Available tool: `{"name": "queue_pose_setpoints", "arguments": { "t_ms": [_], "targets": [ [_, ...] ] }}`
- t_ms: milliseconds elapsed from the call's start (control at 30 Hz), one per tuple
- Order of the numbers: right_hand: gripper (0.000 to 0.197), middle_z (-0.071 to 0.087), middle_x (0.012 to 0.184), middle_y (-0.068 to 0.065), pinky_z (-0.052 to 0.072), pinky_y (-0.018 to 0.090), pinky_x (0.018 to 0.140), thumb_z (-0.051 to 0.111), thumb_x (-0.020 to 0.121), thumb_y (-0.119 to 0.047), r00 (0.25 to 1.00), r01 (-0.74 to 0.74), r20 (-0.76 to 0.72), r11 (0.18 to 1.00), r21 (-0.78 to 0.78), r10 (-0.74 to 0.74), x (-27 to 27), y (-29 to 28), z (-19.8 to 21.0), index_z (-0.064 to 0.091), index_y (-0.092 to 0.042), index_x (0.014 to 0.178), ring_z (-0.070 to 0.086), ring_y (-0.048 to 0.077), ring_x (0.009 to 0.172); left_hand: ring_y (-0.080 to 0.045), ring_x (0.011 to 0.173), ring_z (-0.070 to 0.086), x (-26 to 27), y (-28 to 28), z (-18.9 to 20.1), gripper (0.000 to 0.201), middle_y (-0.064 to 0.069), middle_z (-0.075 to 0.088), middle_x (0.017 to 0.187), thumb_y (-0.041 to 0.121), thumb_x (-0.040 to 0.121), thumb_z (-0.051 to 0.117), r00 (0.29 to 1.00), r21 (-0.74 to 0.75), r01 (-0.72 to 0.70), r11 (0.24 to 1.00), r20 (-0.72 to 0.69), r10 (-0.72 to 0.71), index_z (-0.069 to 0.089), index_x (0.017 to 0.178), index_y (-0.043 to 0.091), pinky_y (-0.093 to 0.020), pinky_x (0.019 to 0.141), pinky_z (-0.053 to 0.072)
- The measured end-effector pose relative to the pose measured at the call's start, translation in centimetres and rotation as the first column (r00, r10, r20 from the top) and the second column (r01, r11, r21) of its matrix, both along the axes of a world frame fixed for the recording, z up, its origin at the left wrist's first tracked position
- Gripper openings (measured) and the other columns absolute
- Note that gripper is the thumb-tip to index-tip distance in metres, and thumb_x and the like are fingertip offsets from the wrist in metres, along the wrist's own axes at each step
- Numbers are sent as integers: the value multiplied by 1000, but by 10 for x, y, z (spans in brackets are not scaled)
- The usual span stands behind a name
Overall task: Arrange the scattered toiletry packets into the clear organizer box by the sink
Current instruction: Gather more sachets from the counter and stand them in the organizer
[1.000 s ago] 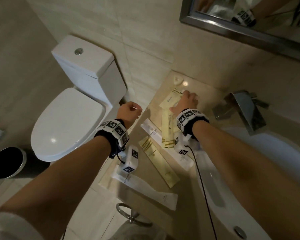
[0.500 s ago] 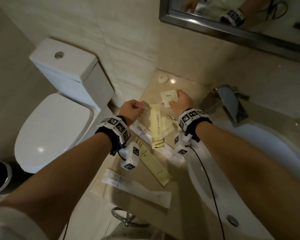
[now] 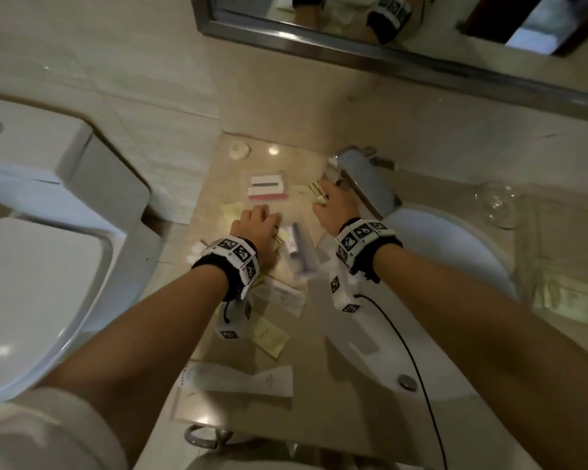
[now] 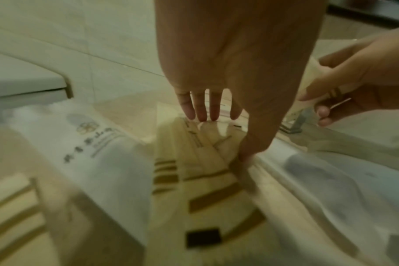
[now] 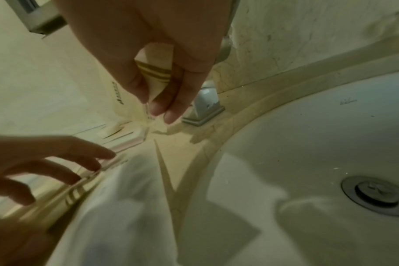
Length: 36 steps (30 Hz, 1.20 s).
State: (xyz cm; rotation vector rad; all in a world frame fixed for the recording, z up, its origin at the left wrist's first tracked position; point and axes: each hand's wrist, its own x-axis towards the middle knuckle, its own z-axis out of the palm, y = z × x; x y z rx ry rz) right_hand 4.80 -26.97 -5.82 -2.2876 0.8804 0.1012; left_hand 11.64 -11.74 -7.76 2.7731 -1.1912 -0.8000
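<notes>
The right hand pinches a cream packet near the counter's back edge, beside the clear organizer box. The left hand, fingers straight, presses the scattered packets. Next, probably, the packet goes into the box.

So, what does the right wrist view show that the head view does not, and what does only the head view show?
Only the right wrist view shows the sink drain and how the right hand pinches a cream packet with gold stripes between thumb and fingers.

Only the head view shows the toilet, the mirror, the white packets near the counter's front edge and a glass beyond the basin.

Both show the faucet, the basin rim and the left hand with straight fingers over the packets.
</notes>
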Motion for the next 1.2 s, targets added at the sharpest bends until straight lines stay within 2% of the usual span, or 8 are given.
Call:
{"name": "queue_pose_setpoints", "arguments": {
  "t_ms": [100, 267, 500, 600, 800, 900, 1033, 1200],
  "targets": [
    [39, 57, 118, 20, 51, 35, 91, 49, 88, -4, 999, 15, 38, 997, 73, -18, -5, 2, 3, 50, -8, 127, 57, 34, 107, -35, 130, 33, 3, -2, 6, 77, -11, 25, 149, 29, 79, 65, 999, 9, -11, 1000, -46, 11, 24, 143, 18, -42, 108, 33],
    [32, 58, 104, 15, 53, 48, 85, 46, 86, 0, 990, 4, 139, 998, 59, -12, -9, 10, 13, 56, -7, 116, 55, 28, 89, -35, 119, 51, 3, -5, 16, 53, -17, 51, 132, 14, 87, 53, 970, -118, -206, 971, -159, 186, 34, 137, 15, -40, 98, 42],
    [27, 64, 114, 14, 46, 33, 99, 60, 82, 6, 945, -43, 327, 996, 74, 17, -18, 16, 36, 68, 0, 107, 59, 25, 105, -39, 97, 60, 0, -4, 53, 50, -22, 64, 106, 7, 90, 44, 964, -345, -265, 900, -70, 257, 36, 138, 20, -39, 80, 47],
    [29, 66, 114, 18, 40, 13, 91, 58, 83, 6, 910, -41, 414, 998, 42, 20, -23, 14, 51, 67, 2, 110, 60, 27, 108, -32, 86, 61, 2, -4, 70, 39, -19, 68, 99, 4, 86, 47, 938, -464, -344, 816, -129, 322, 55, 122, 17, -32, 73, 45],
    [45, 54, 133, 9, 36, 15, 99, 60, 90, -27, 899, -54, 439, 991, 120, -4, -51, 3, 89, 55, -2, 126, 50, 19, 124, -32, 107, 59, -9, -20, 112, 32, -17, 67, 113, 6, 90, 40, 894, -580, -427, 693, -157, 419, 68, 104, 3, -30, 90, 44],
    [35, 57, 127, 12, 34, 9, 85, 44, 98, -22, 891, -10, 454, 997, 70, -23, -72, -15, 102, 59, 0, 121, 54, 23, 117, -32, 106, 59, -22, -36, 130, 31, -18, 67, 111, 12, 91, 41, 878, -626, -454, 634, -191, 440, 67, 105, 1, -31, 90, 44],
    [24, 49, 133, 11, 27, 6, 82, 49, 94, -9, 910, 132, 396, 991, 1, -121, -102, -49, 112, 64, -3, 112, 50, 23, 121, -29, 103, 61, -53, -67, 145, 21, -15, 68, 109, 14, 88, 55, 902, -691, -411, 595, -214, 375, 64, 104, 3, -30, 87, 47],
    [41, 56, 127, 12, 53, 30, 73, 49, 93, -4, 890, 267, 338, 951, 152, -304, -163, -88, 120, 44, -16, 132, 62, 28, 107, -29, 104, 59, -111, -119, 159, 32, -14, 62, 114, 9, 85, 60, 920, -710, -388, 587, -263, 290, 50, 116, 8, -33, 89, 49]
  ]
}}
